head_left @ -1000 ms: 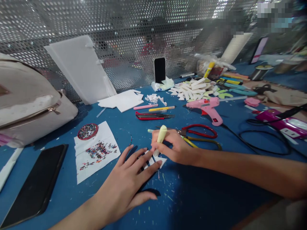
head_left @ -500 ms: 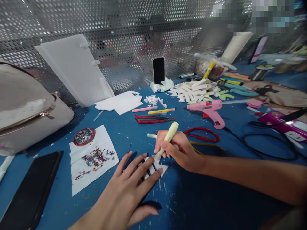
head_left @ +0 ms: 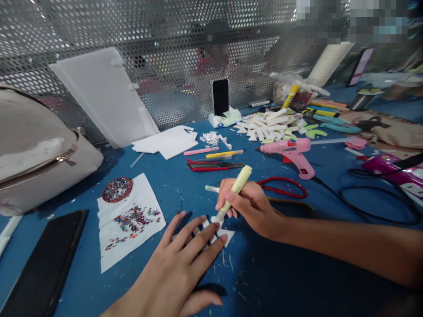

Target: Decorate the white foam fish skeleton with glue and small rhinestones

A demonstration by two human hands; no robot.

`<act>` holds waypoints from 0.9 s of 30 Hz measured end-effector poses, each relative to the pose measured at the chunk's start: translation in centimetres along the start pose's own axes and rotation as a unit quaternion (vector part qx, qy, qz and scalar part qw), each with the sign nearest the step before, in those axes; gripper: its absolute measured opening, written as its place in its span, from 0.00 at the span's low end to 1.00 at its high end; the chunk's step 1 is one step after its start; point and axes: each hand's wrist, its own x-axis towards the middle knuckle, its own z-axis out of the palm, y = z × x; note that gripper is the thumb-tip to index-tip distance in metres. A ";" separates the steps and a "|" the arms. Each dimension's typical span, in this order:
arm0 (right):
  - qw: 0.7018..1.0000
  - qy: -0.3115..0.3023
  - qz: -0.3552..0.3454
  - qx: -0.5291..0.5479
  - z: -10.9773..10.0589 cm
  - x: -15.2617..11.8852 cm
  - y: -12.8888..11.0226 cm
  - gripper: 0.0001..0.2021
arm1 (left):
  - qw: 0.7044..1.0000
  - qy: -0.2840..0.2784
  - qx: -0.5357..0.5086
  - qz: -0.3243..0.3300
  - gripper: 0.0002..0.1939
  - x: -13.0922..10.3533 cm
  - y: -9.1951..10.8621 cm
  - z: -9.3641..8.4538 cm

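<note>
My right hand (head_left: 247,202) is closed around a pale yellow highlighter (head_left: 238,185), tilted with its tip down on a small white cut piece (head_left: 228,237). That piece looks like foam board and lies on the blue table. Spread flat over it, my left hand (head_left: 188,251) presses with the fingertips, which partly hide it. Just behind my right hand lie a red-handled tool (head_left: 287,185) and a thin pen (head_left: 211,188). A red box cutter (head_left: 211,165) rests farther back, close to a yellow pen (head_left: 224,153) and a pink pen (head_left: 201,151).
Beads lie on a white paper (head_left: 114,257) at left, with a red dish (head_left: 117,189) of beads. Beyond are a phone (head_left: 42,264), a bag (head_left: 46,171) and white boards (head_left: 102,97). A pink glue gun (head_left: 294,152) and a heap of white strips (head_left: 271,123) occupy the right.
The view has shifted slightly, so most things sit a little farther right. Both hands keep their places at the white piece, and the highlighter stays in my right hand.
</note>
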 end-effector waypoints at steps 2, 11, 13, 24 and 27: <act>1.000 0.002 -0.001 0.002 0.0 0.1 -0.1 0.18 | 1.000 0.009 -0.002 0.001 0.42 0.0 0.0 0.1; 1.000 -0.001 -0.005 0.010 0.1 0.1 0.0 0.17 | 1.000 0.005 0.004 -0.021 0.41 0.1 0.4 0.2; 1.000 -0.001 -0.003 0.012 0.0 0.1 0.1 0.16 | 1.000 0.003 0.005 -0.023 0.42 0.1 0.4 0.3; 1.000 -0.001 0.000 0.007 0.0 0.1 0.2 0.16 | 0.999 0.029 0.006 -0.017 0.41 0.0 0.3 0.9; 1.000 0.009 -0.010 0.002 0.0 0.1 0.2 0.17 | 0.998 0.053 0.011 -0.005 0.41 0.0 0.0 1.2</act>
